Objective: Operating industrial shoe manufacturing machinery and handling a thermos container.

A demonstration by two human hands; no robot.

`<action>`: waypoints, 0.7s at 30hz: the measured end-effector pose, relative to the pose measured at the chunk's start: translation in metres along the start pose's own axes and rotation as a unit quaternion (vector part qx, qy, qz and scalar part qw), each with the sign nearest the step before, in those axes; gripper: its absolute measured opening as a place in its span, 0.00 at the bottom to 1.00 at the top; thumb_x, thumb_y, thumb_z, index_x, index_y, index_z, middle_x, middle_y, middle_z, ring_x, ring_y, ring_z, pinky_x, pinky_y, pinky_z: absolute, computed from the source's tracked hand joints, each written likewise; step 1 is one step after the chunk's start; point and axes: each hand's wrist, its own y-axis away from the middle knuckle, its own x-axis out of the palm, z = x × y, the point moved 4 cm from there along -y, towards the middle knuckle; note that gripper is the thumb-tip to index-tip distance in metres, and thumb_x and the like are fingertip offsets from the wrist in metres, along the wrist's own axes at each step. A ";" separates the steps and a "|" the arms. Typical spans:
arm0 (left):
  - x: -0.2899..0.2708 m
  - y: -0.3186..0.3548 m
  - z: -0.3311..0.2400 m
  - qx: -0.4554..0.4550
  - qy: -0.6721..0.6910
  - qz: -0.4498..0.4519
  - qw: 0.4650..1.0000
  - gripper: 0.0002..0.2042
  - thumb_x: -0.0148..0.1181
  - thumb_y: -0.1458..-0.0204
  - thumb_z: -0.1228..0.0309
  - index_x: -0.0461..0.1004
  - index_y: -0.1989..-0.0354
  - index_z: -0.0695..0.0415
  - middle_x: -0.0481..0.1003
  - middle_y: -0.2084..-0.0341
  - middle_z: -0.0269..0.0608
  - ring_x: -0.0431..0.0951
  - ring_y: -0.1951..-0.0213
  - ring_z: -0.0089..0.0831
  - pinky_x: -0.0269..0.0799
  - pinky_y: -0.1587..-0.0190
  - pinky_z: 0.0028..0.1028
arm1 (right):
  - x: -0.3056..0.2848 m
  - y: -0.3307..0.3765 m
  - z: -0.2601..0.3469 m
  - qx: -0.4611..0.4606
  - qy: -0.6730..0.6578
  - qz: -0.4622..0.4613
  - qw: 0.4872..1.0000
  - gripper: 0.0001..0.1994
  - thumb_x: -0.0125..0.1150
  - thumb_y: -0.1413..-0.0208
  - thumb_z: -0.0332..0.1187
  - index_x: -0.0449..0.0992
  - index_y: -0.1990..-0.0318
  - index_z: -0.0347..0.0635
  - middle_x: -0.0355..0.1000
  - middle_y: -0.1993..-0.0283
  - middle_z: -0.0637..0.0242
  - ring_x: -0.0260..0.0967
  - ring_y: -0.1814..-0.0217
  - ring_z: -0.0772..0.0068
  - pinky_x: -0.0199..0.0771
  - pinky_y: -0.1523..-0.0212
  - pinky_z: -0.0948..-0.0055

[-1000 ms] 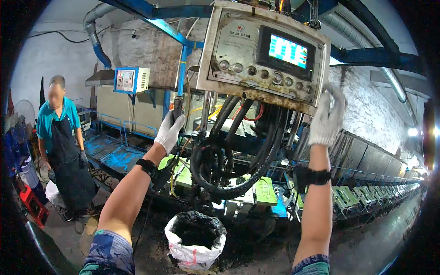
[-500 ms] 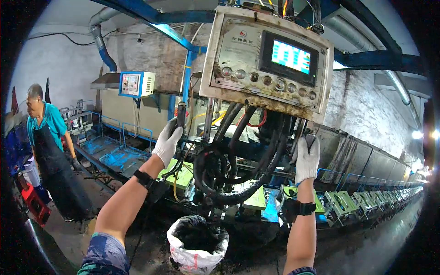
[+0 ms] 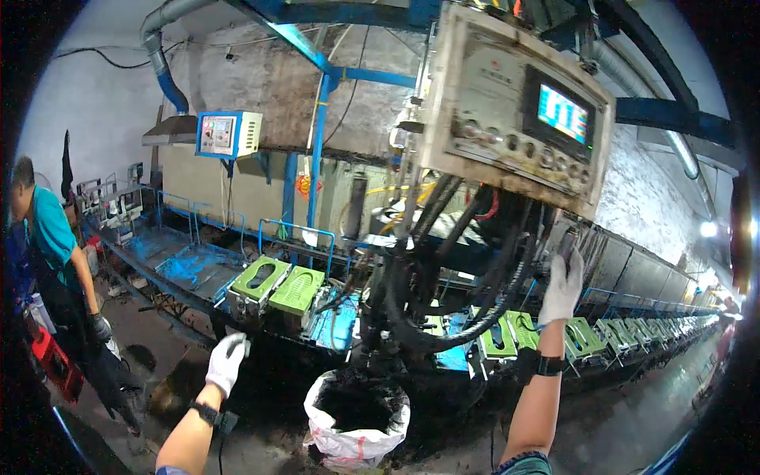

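Note:
My right hand (image 3: pixel 564 289), in a white glove, is raised below the right end of a grimy control panel (image 3: pixel 507 119). Its fingers and thumb go round an upright dark handle (image 3: pixel 568 242), partly hidden by the glove. My left hand (image 3: pixel 227 365), also gloved, hangs low in front of the moulds, fingers loosely bent and nothing visible in it. Near it are green moulds (image 3: pixel 298 290) on the conveyor line. Another dark upright handle (image 3: pixel 358 199) stands free left of the panel. Thick black hoses (image 3: pixel 451 336) loop down beneath the panel.
A white sack (image 3: pixel 336 440) of black material stands on the floor below the hoses. More green moulds (image 3: pixel 584 337) run off to the right. A co-worker in a teal shirt (image 3: pixel 59 229) stands at the left. A blue control box (image 3: pixel 228 134) hangs behind the line.
My left hand has let go of the left handle and dropped down and left. The panel with its hoses has moved right, my right hand moving along with it. The co-worker appears farther left.

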 end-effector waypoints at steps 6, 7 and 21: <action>-0.159 0.187 0.221 -0.387 0.048 -0.037 0.920 0.08 0.60 0.39 0.71 0.78 0.55 0.62 0.82 0.67 0.41 0.80 0.68 0.27 0.78 0.63 0.28 | -0.040 0.058 0.074 -0.003 0.155 -0.071 0.985 0.23 0.53 0.33 0.39 0.70 0.38 0.29 0.70 0.38 0.53 0.67 0.36 0.58 0.62 0.32 0.60; -0.173 0.213 0.239 -0.425 0.032 -0.026 0.904 0.08 0.60 0.40 0.71 0.78 0.56 0.62 0.82 0.67 0.41 0.80 0.68 0.28 0.78 0.64 0.29 | -0.061 0.063 0.064 -0.014 0.041 -0.067 0.997 0.25 0.52 0.33 0.41 0.68 0.37 0.28 0.70 0.40 0.52 0.69 0.38 0.57 0.67 0.35 0.58; -0.314 0.464 0.316 -0.605 0.115 -0.172 0.769 0.12 0.61 0.38 0.64 0.75 0.53 0.59 0.79 0.68 0.37 0.76 0.72 0.25 0.73 0.71 0.26 | 0.142 0.452 0.385 -0.117 -0.381 0.539 0.742 0.02 0.61 0.50 0.25 0.77 0.72 0.38 0.77 0.73 0.59 0.74 0.73 0.60 0.74 0.69 0.65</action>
